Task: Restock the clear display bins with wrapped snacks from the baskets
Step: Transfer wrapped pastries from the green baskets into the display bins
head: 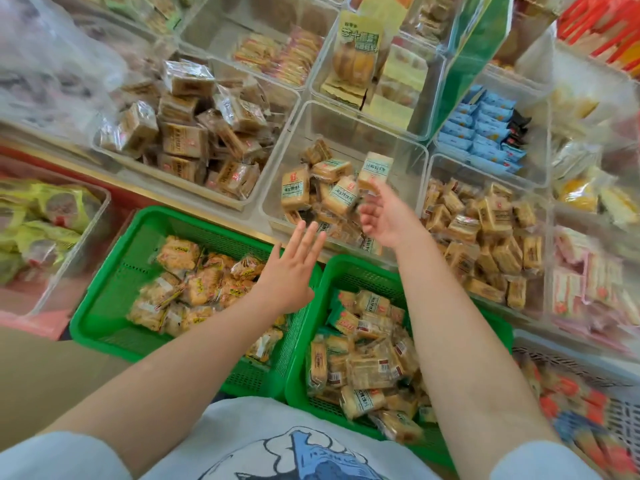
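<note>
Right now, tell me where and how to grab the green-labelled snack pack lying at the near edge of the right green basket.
Pinch the green-labelled snack pack across its two long sides, coming from above. It lies flat and label-up on the heap in the right green basket, its long sides exposed. Both the right hand and the left hand look free.

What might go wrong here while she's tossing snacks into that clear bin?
The wrapped snack just beyond the right hand looks airborne, so it may bounce into the neighbouring bin of similar brown packs. The half-filled target bin has low walls, so a hard toss could overshoot.
</note>
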A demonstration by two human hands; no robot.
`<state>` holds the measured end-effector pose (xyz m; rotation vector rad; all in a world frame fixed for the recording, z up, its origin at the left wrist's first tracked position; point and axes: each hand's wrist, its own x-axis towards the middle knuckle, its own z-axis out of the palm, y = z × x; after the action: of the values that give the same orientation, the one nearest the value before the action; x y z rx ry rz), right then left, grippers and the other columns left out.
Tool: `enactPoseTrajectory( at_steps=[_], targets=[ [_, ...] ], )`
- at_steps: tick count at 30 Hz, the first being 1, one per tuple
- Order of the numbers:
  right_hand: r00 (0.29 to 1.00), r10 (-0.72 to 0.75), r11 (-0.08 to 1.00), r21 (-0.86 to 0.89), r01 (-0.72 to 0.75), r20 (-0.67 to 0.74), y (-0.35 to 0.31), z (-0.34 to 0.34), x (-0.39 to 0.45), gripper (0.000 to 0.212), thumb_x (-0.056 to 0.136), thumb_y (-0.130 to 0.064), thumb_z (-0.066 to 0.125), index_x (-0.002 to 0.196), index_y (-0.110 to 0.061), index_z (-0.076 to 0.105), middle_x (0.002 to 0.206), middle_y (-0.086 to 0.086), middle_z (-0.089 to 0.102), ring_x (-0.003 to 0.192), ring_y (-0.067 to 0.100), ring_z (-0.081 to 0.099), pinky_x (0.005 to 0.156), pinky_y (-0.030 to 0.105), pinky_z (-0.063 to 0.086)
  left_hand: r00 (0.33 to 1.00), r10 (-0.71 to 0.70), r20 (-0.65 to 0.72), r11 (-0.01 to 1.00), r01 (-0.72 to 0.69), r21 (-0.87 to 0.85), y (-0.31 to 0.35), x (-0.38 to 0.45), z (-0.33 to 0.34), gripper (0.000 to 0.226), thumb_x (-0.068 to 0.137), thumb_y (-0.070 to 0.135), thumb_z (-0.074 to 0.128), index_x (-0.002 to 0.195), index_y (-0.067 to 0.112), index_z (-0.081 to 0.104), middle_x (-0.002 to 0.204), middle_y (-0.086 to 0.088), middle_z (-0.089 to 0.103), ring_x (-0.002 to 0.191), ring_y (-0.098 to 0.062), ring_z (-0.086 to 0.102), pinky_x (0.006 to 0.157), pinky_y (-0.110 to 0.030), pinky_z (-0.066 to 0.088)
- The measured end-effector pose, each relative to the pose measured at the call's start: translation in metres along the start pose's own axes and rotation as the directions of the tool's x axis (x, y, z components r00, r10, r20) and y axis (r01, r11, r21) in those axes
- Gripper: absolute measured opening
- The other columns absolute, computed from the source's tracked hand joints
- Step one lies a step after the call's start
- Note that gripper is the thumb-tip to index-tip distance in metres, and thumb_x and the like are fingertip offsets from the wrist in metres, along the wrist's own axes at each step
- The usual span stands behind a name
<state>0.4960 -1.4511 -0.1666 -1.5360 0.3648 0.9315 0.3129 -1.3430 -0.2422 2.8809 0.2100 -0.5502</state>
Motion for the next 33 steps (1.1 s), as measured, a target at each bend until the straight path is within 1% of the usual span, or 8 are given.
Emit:
enactPoseTrajectory(
  at_steps=[7,11,14,16,21,25,28,33],
  targets=[
    [0.999,0.043,0.995,-0.092,-0.043,-0.005,0.053,-0.031,-0.037,0.024,0.102,-0.024,0.054,0.116,-0.005,0.059,0.065,-0.002,0.054,0.050,0.008,0.041,0.045,0.020,0.030,1.000,-0.019,0.006,1.000,0.019,-0.010,0.008,-0.002,-0.006,0.103,0.093,0.042,0.052,0.153,0.015,-0.028,0.158,-0.008,-0.038,0.146,-0.028,-0.034,0.123,-0.053,0.013],
    [0.985,-0.012,0.967,-0.254,-0.032,-0.171,0.100,-0.061,-0.062,0.017,0.100,-0.019,0.056,0.112,-0.010,0.065,0.070,0.002,0.061,0.053,0.013,0.049,0.050,0.027,0.036,0.995,0.015,-0.099,0.970,-0.039,-0.239,0.027,-0.008,-0.014,0.082,0.098,0.038,0.052,0.159,0.012,0.004,0.167,-0.008,-0.010,0.154,-0.027,-0.010,0.124,-0.048,0.016],
    [0.944,-0.126,0.774,-0.625,-0.098,-0.304,0.138,-0.083,-0.060,0.014,0.099,-0.021,0.054,0.106,-0.015,0.064,0.096,0.003,0.067,0.085,0.020,0.063,0.075,0.036,0.052,0.980,0.091,-0.178,0.886,-0.161,-0.435,0.042,-0.017,-0.013,0.061,0.098,0.033,0.056,0.153,0.016,0.036,0.161,-0.006,0.029,0.148,-0.027,0.027,0.119,-0.044,0.026],
    [0.940,-0.163,0.601,-0.786,-0.147,-0.300,0.162,-0.097,-0.058,0.018,0.098,-0.023,0.057,0.114,-0.015,0.062,0.117,0.005,0.062,0.103,0.022,0.059,0.090,0.040,0.052,0.994,0.083,-0.071,0.836,-0.108,-0.537,0.050,-0.022,-0.012,0.057,0.100,0.033,0.054,0.152,0.018,0.037,0.156,-0.005,0.038,0.144,-0.024,0.033,0.117,-0.040,0.029],
    [0.989,0.064,0.303,-0.942,-0.147,-0.134,0.182,-0.100,-0.069,0.058,0.095,-0.044,0.061,0.145,-0.019,0.046,0.146,0.011,0.046,0.124,0.029,0.052,0.094,0.038,0.048,0.989,0.080,0.123,0.850,-0.004,-0.527,0.051,-0.021,-0.009,0.052,0.102,0.037,0.052,0.150,0.021,0.041,0.150,-0.002,0.045,0.134,-0.020,0.045,0.110,-0.038,0.042],
    [0.983,0.181,0.316,-0.946,-0.079,-0.022,0.172,-0.098,-0.079,0.072,0.086,-0.056,0.070,0.147,-0.025,0.046,0.157,0.011,0.032,0.137,0.030,0.042,0.100,0.038,0.042,0.983,0.034,0.178,0.819,0.075,-0.569,0.049,-0.023,-0.005,0.044,0.101,0.035,0.052,0.143,0.022,0.050,0.135,0.001,0.058,0.115,-0.014,0.055,0.097,-0.033,0.048],
    [0.955,0.295,0.175,-0.984,-0.028,0.025,0.170,-0.106,-0.087,0.075,0.079,-0.052,0.080,0.144,-0.036,0.047,0.167,0.007,0.008,0.150,0.037,0.021,0.117,0.053,0.029,0.972,0.039,0.233,0.782,0.116,-0.613,0.050,-0.028,-0.002,0.040,0.102,0.033,0.051,0.140,0.022,0.054,0.130,0.004,0.060,0.112,-0.013,0.057,0.092,-0.031,0.050],
    [0.983,0.180,0.096,-0.995,0.006,0.023,0.180,-0.108,-0.093,0.072,0.075,-0.046,0.084,0.139,-0.035,0.050,0.168,0.006,0.010,0.152,0.037,0.015,0.118,0.055,0.027,0.963,0.028,0.269,0.697,0.174,-0.696,0.054,-0.028,-0.002,0.035,0.102,0.035,0.051,0.136,0.026,0.057,0.127,0.005,0.061,0.103,-0.025,0.064,0.084,-0.038,0.053]
  ],
)
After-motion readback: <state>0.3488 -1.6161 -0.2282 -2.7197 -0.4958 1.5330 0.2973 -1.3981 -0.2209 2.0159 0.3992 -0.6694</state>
